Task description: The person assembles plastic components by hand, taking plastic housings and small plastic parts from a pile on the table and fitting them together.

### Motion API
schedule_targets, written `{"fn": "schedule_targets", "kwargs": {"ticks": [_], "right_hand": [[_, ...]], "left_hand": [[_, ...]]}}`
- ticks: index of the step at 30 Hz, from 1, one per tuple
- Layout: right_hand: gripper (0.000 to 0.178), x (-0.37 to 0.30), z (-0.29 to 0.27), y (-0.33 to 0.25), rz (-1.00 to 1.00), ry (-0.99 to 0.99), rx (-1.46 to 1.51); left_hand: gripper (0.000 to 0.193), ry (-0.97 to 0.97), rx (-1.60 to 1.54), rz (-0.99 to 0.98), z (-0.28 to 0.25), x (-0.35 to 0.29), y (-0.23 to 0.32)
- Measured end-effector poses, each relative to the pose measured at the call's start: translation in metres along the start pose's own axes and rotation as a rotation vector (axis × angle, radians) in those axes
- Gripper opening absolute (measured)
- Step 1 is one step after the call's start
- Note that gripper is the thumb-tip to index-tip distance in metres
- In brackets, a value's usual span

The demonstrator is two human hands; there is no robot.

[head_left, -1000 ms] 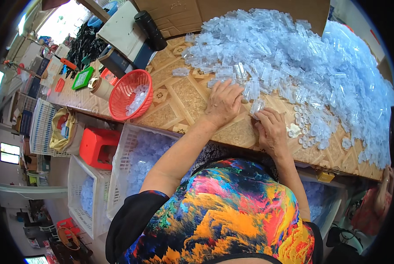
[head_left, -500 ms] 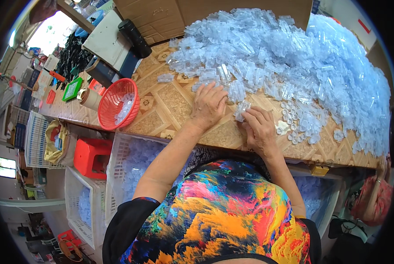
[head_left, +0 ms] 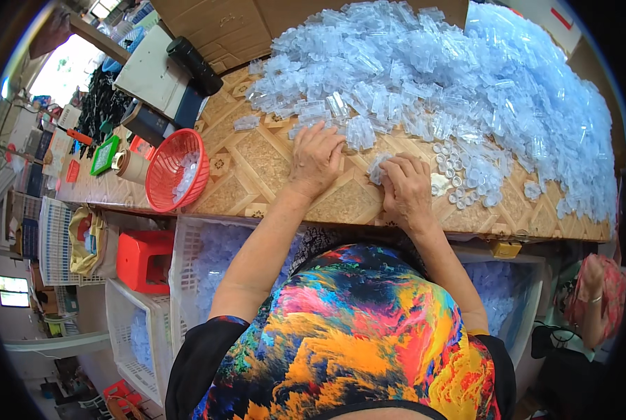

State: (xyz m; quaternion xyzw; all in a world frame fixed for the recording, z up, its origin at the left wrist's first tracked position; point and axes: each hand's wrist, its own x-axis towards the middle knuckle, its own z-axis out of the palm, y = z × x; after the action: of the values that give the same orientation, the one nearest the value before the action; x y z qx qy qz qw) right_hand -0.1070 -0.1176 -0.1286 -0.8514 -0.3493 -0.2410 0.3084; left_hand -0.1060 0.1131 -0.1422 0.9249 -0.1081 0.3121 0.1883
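My right hand (head_left: pixel 409 190) is closed, its fingertips round a small clear plastic piece (head_left: pixel 378 168) just above the patterned tabletop. The fingers cover part of that piece. To its left, my left hand (head_left: pixel 315 162) lies palm down with loosely bent fingers at the near edge of a big heap of clear plastic pieces (head_left: pixel 397 77). Its fingertips touch the nearest pieces, and what is under them is hidden. Beside my right hand lie several small clear round rings or caps (head_left: pixel 455 178).
A red plastic basket (head_left: pixel 156 171) with clear pieces stands left on the wood-patterned table (head_left: pixel 250 157). Behind it are a black bottle (head_left: pixel 195 66), a tape roll (head_left: pixel 134 166) and a green tray (head_left: pixel 105 155). White crates (head_left: pixel 187 280) and a red stool (head_left: pixel 143 262) sit below. Another person's arm (head_left: pixel 594 308) shows far right.
The whole view has shifted slightly. The plastic piece in my right hand is turned and more covered by the fingers. My left hand stays at the heap's edge. The other person's arm has moved.
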Motion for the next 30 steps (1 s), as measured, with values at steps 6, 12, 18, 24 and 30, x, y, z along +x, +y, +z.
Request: {"fn": "schedule_targets", "kwargs": {"ticks": [6, 12, 18, 24, 30], "right_hand": [[0.024, -0.0001, 0.0, -0.0023, 0.005, 0.01, 0.011], [0.026, -0.0024, 0.0046, 0.0012, -0.03, 0.063, 0.04], [0.028, -0.0026, 0.0033, 0.001, -0.013, 0.04, 0.025], [0.025, -0.0036, 0.0045, -0.0009, 0.026, -0.008, -0.041], [0.027, -0.0029, 0.003, -0.0013, 0.017, -0.008, -0.021]], "left_hand": [[0.019, -0.014, -0.011, -0.014, 0.0013, -0.0042, -0.0034], [0.017, 0.026, -0.015, -0.03, 0.0038, -0.0052, -0.0032], [0.017, 0.019, -0.024, -0.032, 0.0049, -0.0055, -0.0052], [0.016, 0.017, -0.019, -0.031, 0.0044, -0.0058, -0.004], [0.015, 0.016, -0.011, -0.04, 0.0045, -0.0074, -0.0035]]}}
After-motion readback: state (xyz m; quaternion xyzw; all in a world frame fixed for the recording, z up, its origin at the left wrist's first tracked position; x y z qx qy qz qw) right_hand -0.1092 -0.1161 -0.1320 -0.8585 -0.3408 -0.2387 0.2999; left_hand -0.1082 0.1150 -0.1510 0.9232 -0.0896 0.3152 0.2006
